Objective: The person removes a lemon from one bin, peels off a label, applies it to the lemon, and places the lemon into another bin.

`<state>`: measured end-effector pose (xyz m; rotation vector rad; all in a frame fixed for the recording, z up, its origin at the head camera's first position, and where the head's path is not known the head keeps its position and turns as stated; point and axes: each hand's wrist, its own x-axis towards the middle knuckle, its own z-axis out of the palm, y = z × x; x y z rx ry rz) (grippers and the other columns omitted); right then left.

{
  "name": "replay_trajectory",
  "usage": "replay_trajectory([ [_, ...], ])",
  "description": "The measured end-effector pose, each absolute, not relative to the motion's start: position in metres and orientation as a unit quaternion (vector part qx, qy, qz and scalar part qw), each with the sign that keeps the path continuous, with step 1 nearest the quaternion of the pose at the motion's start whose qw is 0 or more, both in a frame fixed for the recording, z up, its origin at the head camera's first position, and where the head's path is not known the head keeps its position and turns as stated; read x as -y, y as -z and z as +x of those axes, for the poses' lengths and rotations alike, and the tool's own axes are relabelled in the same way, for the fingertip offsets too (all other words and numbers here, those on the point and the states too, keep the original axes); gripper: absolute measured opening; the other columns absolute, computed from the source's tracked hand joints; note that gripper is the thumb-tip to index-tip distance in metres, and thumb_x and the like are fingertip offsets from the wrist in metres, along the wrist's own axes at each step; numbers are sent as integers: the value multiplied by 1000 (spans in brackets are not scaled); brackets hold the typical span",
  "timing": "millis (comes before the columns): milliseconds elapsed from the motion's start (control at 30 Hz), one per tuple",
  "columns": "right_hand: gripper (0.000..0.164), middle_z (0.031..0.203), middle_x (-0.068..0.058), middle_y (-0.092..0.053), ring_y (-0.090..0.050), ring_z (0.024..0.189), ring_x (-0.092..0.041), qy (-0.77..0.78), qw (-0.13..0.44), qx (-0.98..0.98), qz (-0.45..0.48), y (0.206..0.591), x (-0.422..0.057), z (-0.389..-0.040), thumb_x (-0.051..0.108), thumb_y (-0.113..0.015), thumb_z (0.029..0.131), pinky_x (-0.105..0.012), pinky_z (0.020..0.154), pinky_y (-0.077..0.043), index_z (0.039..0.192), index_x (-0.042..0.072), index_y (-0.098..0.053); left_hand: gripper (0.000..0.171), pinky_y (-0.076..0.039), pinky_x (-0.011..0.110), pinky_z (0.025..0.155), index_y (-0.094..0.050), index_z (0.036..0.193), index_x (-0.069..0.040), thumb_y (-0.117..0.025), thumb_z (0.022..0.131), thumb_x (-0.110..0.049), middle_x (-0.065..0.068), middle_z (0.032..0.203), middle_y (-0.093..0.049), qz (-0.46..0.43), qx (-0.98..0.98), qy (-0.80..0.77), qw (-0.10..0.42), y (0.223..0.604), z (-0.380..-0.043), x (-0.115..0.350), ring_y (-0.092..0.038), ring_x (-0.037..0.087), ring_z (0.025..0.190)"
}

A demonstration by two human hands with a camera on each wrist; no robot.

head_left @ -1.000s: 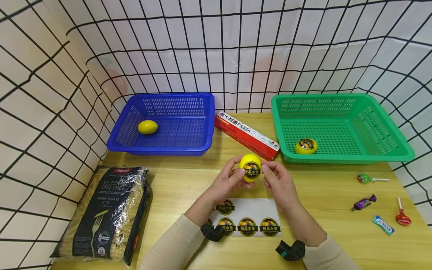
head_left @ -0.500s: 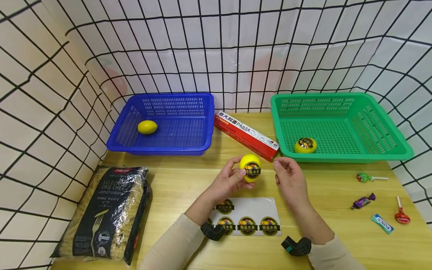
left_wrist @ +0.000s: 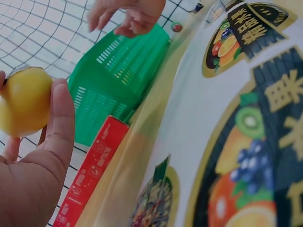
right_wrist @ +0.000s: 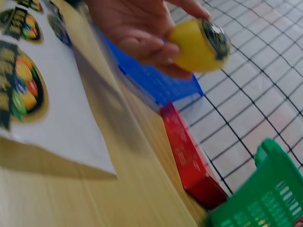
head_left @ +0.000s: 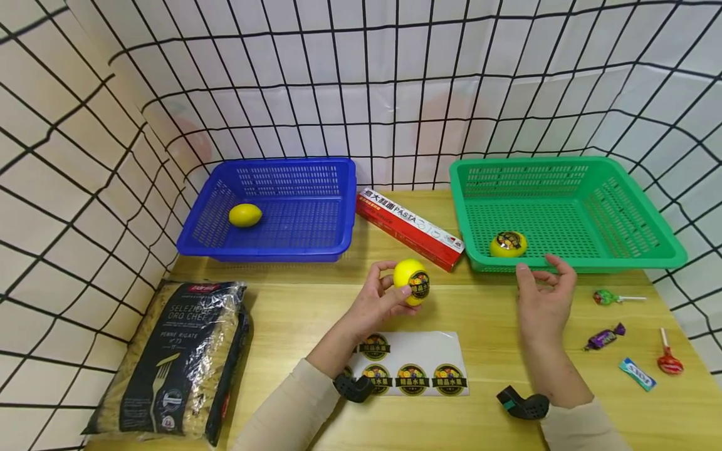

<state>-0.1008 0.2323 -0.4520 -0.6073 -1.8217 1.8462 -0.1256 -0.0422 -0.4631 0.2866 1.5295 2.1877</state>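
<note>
In the head view my left hand (head_left: 376, 302) grips a yellow lemon (head_left: 407, 273) above the table, thumb at the front. A round black fruit sticker (head_left: 419, 285) faces up on the lemon's right side. My right hand (head_left: 544, 297) holds nothing; its fingers are spread loosely near the front rim of the green basket (head_left: 648, 258). Inside that basket lies another stickered lemon (head_left: 502, 248). Below the hands, a white sticker sheet (head_left: 437, 346) lies on the table with several round stickers on it. The left wrist view shows the held lemon (left_wrist: 29, 101) close up.
A blue basket (head_left: 271, 252) at the back left holds a plain lemon (head_left: 245, 215). Between the baskets lies a red pasta box (head_left: 408, 228). A bag of penne (head_left: 175, 357) is at the left; lollipops (head_left: 670, 362) and wrapped sweets (head_left: 605, 337) lie at the right. Black grid (head_left: 395, 94) stands behind.
My right hand has left the lemon and moved right to the green basket's front edge. My left hand keeps hold of the lemon, which has turned slightly so its sticker faces more to the right.
</note>
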Motion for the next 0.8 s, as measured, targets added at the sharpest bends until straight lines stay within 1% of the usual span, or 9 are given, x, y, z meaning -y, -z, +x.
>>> replay_trajectory([
  [100,52,102,3,-43,-43,70,-9,-678,225,652,-254,451,-242,-106,25,-74,94,-15,59,-41,139,30,-46,68,-62,42,87,-21,152,-18,-62,97,-11,27,141,-47,114,-559,-790,223,461,-126,44,-73,29,94],
  [200,55,106,5,-42,-44,76,-8,-684,210,640,-280,450,-248,-110,27,-75,94,-14,61,-43,139,33,-45,73,-59,52,92,-23,158,-19,-62,97,-10,28,143,-42,133,-570,-781,220,460,-128,47,-72,32,102],
  [300,54,107,7,-42,-45,79,-8,-681,202,638,-297,451,-253,-113,29,-75,93,-14,62,-44,138,34,-46,71,-57,57,93,-28,158,-16,-62,97,-6,28,143,-43,147,-587,-766,216,458,-130,48,-71,28,104],
  [333,54,107,7,-42,-46,80,-8,-675,201,644,-300,451,-254,-114,30,-75,94,-14,63,-43,138,34,-45,71,-58,54,94,-29,158,-14,-63,96,-5,28,142,-45,150,-595,-760,214,458,-131,48,-70,25,103],
  [433,53,107,6,-42,-45,78,-8,-667,209,651,-295,455,-257,-116,28,-75,94,-13,62,-43,138,34,-46,71,-60,39,92,-33,155,-11,-65,93,0,30,137,-52,160,-617,-743,201,455,-134,47,-67,16,101],
  [533,53,106,4,-41,-46,77,-9,-663,217,658,-283,458,-259,-116,27,-74,94,-13,62,-43,137,33,-45,70,-57,26,86,-34,151,-8,-68,90,3,30,133,-57,168,-625,-737,193,449,-139,42,-65,13,99],
  [633,53,107,4,-41,-45,77,-9,-656,221,668,-273,459,-260,-117,27,-74,94,-13,63,-42,138,32,-45,70,-57,24,84,-35,147,-10,-71,88,4,25,135,-55,165,-624,-739,195,441,-146,35,-65,14,98],
  [733,54,108,5,-41,-45,78,-9,-649,220,676,-270,460,-261,-117,28,-74,94,-13,63,-43,138,33,-45,70,-58,25,82,-36,144,-13,-75,88,0,17,137,-50,164,-638,-728,190,431,-153,27,-67,15,95],
  [800,54,109,6,-41,-45,79,-9,-646,216,680,-271,460,-261,-117,28,-74,94,-13,64,-43,139,33,-44,72,-58,25,79,-38,144,-20,-78,87,-3,14,135,-48,169,-660,-711,174,425,-157,21,-68,15,92],
])
